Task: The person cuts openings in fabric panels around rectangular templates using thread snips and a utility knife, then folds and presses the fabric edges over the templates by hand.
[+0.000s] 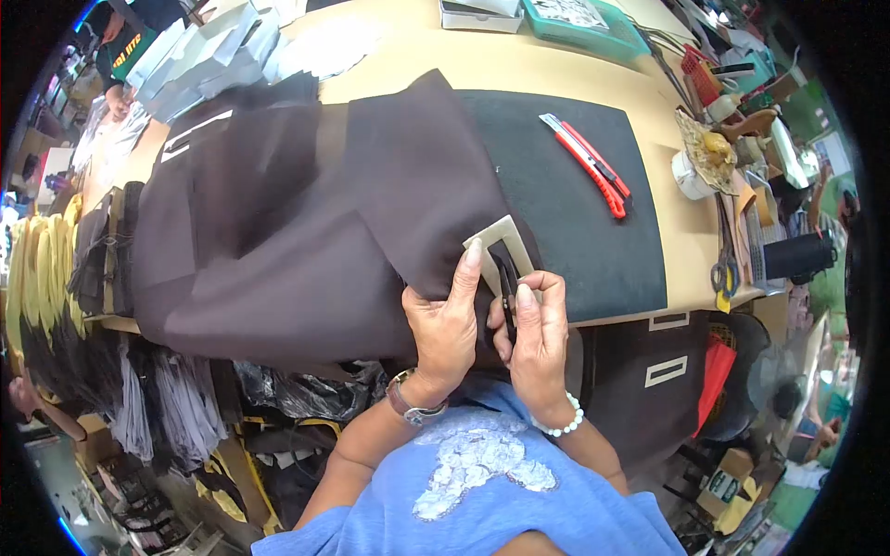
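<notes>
Left hand: grip pinching the brown fabric, thumb pressed on the left side of the cream frame; the fingers are mostly hidden beneath the cloth.
Right hand: grip closed around a small dark tool, thumb and fingertips together near the frame's lower right; the tool's exact kind is hard to make out.
Cream frame: a rectangular border on the fabric near its right edge, tilted, with the tool's narrow end lying in its dark opening.
Brown fabric: spread in overlapping layers across the left of the desk, its near side drooping over the edge.
Black mat: flat on the desk, partly under the fabric.
Red cutter: lying aslant on the mat, apart from both hands.
Scissors: at the desk's right end, handles toward the person.
Teal tray: on the far side.
Second brown piece: below the desk edge at right, bearing pale rectangular frames.
</notes>
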Tool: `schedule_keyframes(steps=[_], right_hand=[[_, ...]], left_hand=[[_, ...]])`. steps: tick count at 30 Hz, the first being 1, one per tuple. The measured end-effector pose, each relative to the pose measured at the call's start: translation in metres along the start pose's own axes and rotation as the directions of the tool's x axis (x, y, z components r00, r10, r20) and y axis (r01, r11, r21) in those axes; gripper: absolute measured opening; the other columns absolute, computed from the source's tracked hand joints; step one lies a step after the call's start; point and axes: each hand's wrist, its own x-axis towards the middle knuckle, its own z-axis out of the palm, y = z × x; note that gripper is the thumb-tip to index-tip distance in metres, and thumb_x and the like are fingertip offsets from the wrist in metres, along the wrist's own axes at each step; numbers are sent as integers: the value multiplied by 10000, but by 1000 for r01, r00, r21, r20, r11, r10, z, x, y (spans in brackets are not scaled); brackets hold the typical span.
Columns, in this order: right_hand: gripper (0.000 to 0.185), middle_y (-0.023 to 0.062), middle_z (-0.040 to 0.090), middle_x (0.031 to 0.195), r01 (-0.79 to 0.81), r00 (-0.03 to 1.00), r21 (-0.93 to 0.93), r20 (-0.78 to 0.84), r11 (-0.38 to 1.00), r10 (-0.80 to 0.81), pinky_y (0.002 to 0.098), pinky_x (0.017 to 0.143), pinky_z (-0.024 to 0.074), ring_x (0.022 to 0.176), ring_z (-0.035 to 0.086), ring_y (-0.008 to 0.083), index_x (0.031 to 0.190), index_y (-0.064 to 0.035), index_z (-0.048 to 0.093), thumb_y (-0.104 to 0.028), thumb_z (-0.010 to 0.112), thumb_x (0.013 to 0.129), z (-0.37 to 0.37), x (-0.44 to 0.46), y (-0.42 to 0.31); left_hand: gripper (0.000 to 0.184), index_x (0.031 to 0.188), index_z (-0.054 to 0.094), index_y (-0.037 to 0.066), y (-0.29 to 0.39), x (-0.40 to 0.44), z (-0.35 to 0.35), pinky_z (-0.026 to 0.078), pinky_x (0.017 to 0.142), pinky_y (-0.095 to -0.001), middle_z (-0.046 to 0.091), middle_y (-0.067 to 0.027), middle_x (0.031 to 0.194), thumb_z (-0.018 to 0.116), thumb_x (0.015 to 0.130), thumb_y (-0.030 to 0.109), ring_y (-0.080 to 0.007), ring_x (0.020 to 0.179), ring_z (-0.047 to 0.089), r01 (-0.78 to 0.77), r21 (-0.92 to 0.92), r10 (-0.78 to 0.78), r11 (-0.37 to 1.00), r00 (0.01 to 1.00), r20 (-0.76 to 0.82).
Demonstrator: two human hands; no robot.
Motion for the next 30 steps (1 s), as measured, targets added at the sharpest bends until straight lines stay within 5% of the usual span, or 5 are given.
schedule_keyframes(steps=[11, 23, 27, 28, 30], right_hand=[[173, 27, 536, 683, 47, 999, 310, -14, 950, -45, 146, 430, 265, 498, 352, -5, 1042, -79, 359, -150, 491, 956, 4, 10, -7], [179, 22, 538, 652, -46, 999, 326, 3, 944, 48, 148, 422, 267, 495, 379, 1, 1012, -85, 389, -150, 537, 934, -8, 16, -4], [223, 24, 576, 688, -97, 995, 228, 58, 969, 86, 164, 472, 348, 551, 461, 21, 1090, -51, 413, -123, 543, 923, -26, 17, -20], [227, 37, 587, 699, 44, 999, -35, -26, 998, -45, 195, 526, 405, 612, 510, 39, 1094, -20, 430, -114, 543, 920, -37, 19, -20], [219, 78, 610, 738, 276, 908, -563, -111, 779, -403, 264, 565, 451, 628, 561, 118, 1060, 10, 506, -110, 581, 894, -52, 37, -19]], left_hand=[[99, 901, 632, 4, 13, -2, 2, 440, 596, -214, 626, -7, 811, 631, 877, 101, -57, 690, 550, -36, -16, 37, 999, 997, 74], [95, 932, 636, 12, 2, 7, -3, 463, 689, -232, 643, -15, 867, 640, 863, 77, -72, 757, 579, 54, -13, -51, 998, 988, 145], [139, 984, 618, 17, -1, 11, -1, 469, 753, -245, 638, -31, 928, 643, 858, 72, -95, 822, 588, 156, -99, -144, 983, 983, 116], [157, 1002, 610, 19, -4, 13, -3, 469, 771, -249, 634, -36, 945, 643, 857, 69, -100, 839, 588, 162, -96, -152, 982, 983, 104], [190, 1035, 594, 21, -7, 17, -6, 466, 805, -255, 626, -43, 976, 641, 856, 62, -109, 870, 586, 191, -101, -182, 976, 979, 92]])
